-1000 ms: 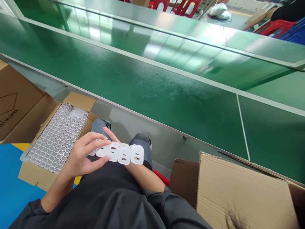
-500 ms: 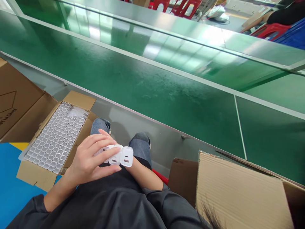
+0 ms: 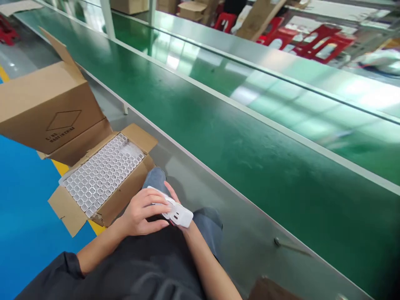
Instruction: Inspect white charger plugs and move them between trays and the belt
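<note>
A short row of white charger heads point(image 3: 183, 217) with port slots is held between my hands over my lap. My left hand point(image 3: 140, 212) lies over the row from the left, fingers bent across the top and thumb along the near side. Beneath it, my right hand point(image 3: 172, 192) bears the row; one finger shows past the far side, and the rest is hidden. To the left stands an open cardboard box point(image 3: 125, 196) packed with rows of similar white pieces point(image 3: 100, 175), with a cloudy plastic sheet point(image 3: 131, 151) near its far end.
A long green-topped bench point(image 3: 200, 121) runs diagonally ahead. A large printed carton point(image 3: 62, 116) leans behind the open box at left. Red stools point(image 3: 331, 41) and more cartons point(image 3: 193, 9) are beyond the bench. A brown carton edge point(image 3: 271, 289) shows at bottom right.
The view has swung left, so the open box and printed carton sit further right in it. My hands still hold the chargers, which now tilt down to the right.
</note>
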Motion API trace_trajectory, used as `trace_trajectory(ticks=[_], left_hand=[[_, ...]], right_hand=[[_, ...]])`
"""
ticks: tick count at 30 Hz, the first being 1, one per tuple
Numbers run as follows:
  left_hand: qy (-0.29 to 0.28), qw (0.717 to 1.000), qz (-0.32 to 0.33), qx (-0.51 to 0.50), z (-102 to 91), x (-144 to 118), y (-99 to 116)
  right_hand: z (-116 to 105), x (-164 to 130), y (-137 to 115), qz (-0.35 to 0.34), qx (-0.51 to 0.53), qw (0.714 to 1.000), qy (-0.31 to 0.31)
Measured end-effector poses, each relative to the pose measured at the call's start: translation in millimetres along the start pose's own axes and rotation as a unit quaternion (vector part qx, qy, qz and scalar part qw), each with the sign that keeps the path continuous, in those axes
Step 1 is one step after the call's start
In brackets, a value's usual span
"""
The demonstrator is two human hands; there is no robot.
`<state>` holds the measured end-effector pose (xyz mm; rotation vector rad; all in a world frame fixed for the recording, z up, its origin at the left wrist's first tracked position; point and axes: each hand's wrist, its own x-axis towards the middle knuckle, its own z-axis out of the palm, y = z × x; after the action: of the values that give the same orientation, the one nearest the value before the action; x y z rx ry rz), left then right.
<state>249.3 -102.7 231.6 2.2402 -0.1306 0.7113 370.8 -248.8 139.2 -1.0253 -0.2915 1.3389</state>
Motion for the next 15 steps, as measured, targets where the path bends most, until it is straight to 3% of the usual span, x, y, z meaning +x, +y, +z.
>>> trace_trajectory(ticks=[3, 7, 11, 15], left_hand=[[0.051, 0.981, -0.184, 0.035, 4.7, -45, -39], [0.02, 0.954, -0.291, 0.074, 44.5, -89, -70], [-0.046, 0.942, -0.323, 0.078, 84.6, -108, -81], [-0.082, 0.923, -0.365, 0.085, 90.2, -118, -93]], right_hand=[[-20, 28, 8, -0.033, -0.069, 0.995, 0.058], [-36, 98, 8, -0.06, -0.236, 0.968, 0.057], [-29, 201, -8, -0.039, -0.495, 0.868, 0.031], [-6, 318, -19, -0.016, -0.595, 0.803, 0.026]])
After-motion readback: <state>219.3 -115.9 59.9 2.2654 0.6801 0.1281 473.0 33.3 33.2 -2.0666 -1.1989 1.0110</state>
